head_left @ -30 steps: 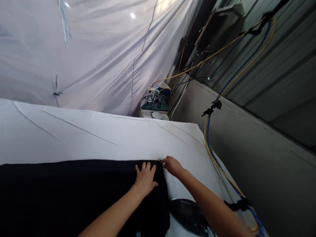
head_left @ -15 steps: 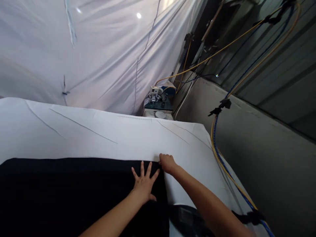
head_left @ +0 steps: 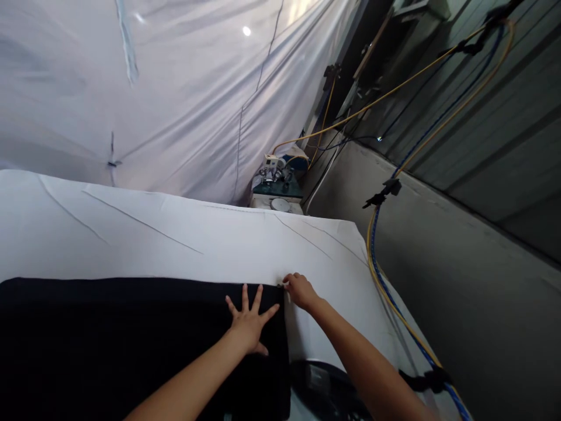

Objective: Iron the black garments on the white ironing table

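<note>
A black cloth (head_left: 123,333) lies flat on a white padded table (head_left: 175,240), covering its near part. My left hand (head_left: 248,318) rests on the cloth near its far right corner, fingers spread flat. My right hand (head_left: 300,290) is curled just beyond that corner, its fingertips pinching the cloth's corner edge against the white cover. Both forearms reach in from the bottom of the view.
A dark rounded object (head_left: 324,386) sits at the table's near right edge under my right arm. Yellow and blue hoses (head_left: 385,286) hang along the right side by a grey wall. A small stand with metal fittings (head_left: 274,175) is behind the table; white sheeting (head_left: 175,88) hangs beyond.
My left hand's fingers have spread wider and slid slightly left on the cloth. My right hand has stayed pinched at the corner. The view has shifted a little.
</note>
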Demonstrator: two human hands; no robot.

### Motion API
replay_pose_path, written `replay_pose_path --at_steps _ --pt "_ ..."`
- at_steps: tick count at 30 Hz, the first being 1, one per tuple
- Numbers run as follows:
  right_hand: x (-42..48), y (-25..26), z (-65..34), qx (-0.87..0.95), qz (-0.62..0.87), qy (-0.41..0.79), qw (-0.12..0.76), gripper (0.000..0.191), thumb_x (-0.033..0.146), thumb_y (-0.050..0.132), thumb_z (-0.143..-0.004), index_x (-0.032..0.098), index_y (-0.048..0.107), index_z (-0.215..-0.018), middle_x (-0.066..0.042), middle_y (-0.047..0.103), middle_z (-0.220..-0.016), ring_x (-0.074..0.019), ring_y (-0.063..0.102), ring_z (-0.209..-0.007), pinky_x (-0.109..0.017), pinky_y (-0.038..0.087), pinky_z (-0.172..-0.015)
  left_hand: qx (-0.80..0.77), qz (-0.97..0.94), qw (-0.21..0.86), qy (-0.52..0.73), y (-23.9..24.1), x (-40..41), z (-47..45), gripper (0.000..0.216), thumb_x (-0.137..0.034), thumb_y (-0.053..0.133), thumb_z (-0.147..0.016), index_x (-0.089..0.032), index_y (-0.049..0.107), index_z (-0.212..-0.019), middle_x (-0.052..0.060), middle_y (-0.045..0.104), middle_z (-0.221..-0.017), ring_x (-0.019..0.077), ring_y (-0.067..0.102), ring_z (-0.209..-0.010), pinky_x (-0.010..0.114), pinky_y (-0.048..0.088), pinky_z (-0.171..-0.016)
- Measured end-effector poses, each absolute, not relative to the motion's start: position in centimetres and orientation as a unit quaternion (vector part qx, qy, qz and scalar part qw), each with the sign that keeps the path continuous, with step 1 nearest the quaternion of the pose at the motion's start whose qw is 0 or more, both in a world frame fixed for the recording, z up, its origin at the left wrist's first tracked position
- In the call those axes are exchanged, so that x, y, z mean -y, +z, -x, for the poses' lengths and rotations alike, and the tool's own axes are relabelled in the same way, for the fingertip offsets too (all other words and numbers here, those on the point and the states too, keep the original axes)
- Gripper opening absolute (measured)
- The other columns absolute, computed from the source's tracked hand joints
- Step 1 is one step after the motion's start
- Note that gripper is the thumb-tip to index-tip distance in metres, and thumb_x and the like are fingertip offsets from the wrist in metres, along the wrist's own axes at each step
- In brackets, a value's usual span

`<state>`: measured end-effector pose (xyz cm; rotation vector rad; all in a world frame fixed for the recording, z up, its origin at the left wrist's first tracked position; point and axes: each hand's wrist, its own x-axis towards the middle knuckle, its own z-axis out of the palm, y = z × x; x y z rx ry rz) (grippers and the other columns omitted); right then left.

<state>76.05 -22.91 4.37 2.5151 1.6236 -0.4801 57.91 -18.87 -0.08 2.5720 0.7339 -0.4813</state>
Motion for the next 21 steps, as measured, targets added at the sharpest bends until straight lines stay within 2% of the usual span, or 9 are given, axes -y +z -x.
replay_pose_path --at_steps 6,12,17,21 --pt "21.8 4.2 -75.4 -0.542 -0.827 -0.128 0.077 0.024 0.040 0.049 -0.080 0.022 0.060 -0.093 -0.007 0.058 -0.102 -0.0233 0.047 -0.098 -0.033 0.034 -0.077 -0.266 -0.926 0.205 -0.174 0.2 19.0 -57.8 0.104 -0.064 0.066 -0.043 -0.049 0.011 -0.131 0.003 -0.019 -0.145 0.0503 -0.029 -0.116 0.078 -0.018 -0.067" --pt "20.6 3.4 -74.5 -0.567 -0.813 -0.099 0.094 0.022 0.028 0.050 -0.079 0.016 0.057 -0.096 -0.013 0.056 -0.107 -0.0261 0.043 -0.105 -0.040 0.029 -0.085 -0.255 -0.928 0.215 -0.167 0.0 18.9 -57.6 0.099 -0.065 0.066 -0.042 -0.050 0.021 -0.128 0.001 -0.018 -0.145 0.0495 -0.029 -0.117 0.078 -0.017 -0.069" --pt "21.8 4.6 -74.8 -0.553 -0.820 -0.114 0.092 0.024 0.033 0.050 -0.080 0.017 0.057 -0.096 -0.011 0.057 -0.106 -0.0243 0.048 -0.099 -0.035 0.035 -0.078 -0.239 -0.926 0.239 -0.169 0.9 18.4 -57.2 0.093 -0.065 0.064 -0.045 -0.052 0.023 -0.127 -0.002 -0.019 -0.145 0.0492 -0.029 -0.118 0.078 -0.016 -0.070" --pt "26.2 8.7 -76.2 -0.549 -0.812 -0.189 0.055 0.034 0.039 0.054 -0.075 0.017 0.056 -0.100 -0.010 0.059 -0.104 -0.0208 0.051 -0.094 -0.030 0.037 -0.076 -0.213 -0.925 0.268 -0.163 1.6 18.1 -56.9 0.089 -0.067 0.061 -0.049 -0.052 0.021 -0.127 -0.003 -0.021 -0.144 0.0496 -0.028 -0.118 0.077 -0.017 -0.070"
